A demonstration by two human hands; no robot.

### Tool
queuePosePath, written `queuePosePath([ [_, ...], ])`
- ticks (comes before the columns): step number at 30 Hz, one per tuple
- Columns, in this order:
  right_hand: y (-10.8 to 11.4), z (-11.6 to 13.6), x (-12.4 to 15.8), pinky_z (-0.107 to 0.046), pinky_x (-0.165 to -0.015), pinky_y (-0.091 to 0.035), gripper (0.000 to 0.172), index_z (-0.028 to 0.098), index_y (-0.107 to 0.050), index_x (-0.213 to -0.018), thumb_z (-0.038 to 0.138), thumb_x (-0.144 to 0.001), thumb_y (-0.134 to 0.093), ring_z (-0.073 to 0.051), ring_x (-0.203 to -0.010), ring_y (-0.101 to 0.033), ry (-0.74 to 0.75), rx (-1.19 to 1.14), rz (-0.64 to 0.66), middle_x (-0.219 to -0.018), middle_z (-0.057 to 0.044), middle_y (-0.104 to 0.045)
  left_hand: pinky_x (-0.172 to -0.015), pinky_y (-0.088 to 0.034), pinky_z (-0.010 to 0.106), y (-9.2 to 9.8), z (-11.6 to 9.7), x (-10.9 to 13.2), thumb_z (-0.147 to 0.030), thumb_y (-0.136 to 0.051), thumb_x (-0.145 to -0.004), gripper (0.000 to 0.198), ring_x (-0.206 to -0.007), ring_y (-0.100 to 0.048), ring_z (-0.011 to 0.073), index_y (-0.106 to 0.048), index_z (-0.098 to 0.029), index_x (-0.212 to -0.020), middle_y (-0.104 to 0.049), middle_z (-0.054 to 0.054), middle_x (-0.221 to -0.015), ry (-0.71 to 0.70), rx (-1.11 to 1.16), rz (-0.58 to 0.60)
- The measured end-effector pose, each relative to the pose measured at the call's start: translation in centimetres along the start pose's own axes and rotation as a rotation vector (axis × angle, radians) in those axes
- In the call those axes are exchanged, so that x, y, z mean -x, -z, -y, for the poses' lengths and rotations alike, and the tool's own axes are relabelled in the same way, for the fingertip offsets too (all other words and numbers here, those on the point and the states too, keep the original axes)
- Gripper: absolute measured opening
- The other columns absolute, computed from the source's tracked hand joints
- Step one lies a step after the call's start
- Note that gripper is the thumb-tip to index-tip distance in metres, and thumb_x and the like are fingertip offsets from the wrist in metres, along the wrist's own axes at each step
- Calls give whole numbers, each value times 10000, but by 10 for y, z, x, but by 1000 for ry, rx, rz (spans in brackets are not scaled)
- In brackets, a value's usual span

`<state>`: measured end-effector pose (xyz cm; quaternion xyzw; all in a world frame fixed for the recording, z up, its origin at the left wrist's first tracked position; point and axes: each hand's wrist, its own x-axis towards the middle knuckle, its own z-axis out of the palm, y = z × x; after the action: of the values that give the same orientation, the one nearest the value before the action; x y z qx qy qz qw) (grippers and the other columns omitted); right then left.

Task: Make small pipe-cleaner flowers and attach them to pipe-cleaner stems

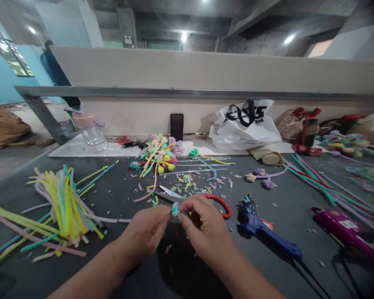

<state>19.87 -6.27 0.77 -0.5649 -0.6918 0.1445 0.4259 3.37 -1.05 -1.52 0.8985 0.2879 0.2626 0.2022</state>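
Observation:
My left hand (146, 228) and my right hand (207, 232) meet over the middle of the dark table. Between their fingertips they pinch a small teal and lilac fuzzy pipe-cleaner piece (175, 209), partly hidden by the fingers. Just beyond the hands lie scissors with red handles (226, 206), the blade pointing to the far left. A lilac pipe cleaner (110, 219) stretches leftward from beside my left hand; whether it joins the held piece cannot be made out. Small cut bits (190, 185) are strewn past the scissors.
Loose pipe cleaners (65, 207) are heaped at left. Behind the scissors sits a bunch of fuzzy flowers (160, 155). A blue glue gun (264, 232) and a purple tool (345, 228) lie at right with cords. Farther back are a phone (176, 126), a white bag (243, 128) and a clear bottle (93, 135).

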Motion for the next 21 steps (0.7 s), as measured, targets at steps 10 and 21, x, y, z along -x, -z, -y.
queuePosePath([
  [10,-8,-6,-1,-236,-571,-390,134,189,-552,-630,78,-684,-604,-129,-630,-516,-44,-67,-43,-661,13,-547,-544,-349,207,-3,-4,2,-153,-321,-875,235,-566,-468,106,-443,-183,-677,-493,-17,-609,10,-87,-51],
  [21,-10,1,-2,-219,-512,-375,103,173,-554,-587,137,-658,-619,-109,-561,-475,-276,-259,-54,-623,26,-509,-529,-306,213,-6,-6,3,-177,-317,-889,262,-544,-440,99,-400,-185,-641,-454,-31,-586,55,-117,-90],
])
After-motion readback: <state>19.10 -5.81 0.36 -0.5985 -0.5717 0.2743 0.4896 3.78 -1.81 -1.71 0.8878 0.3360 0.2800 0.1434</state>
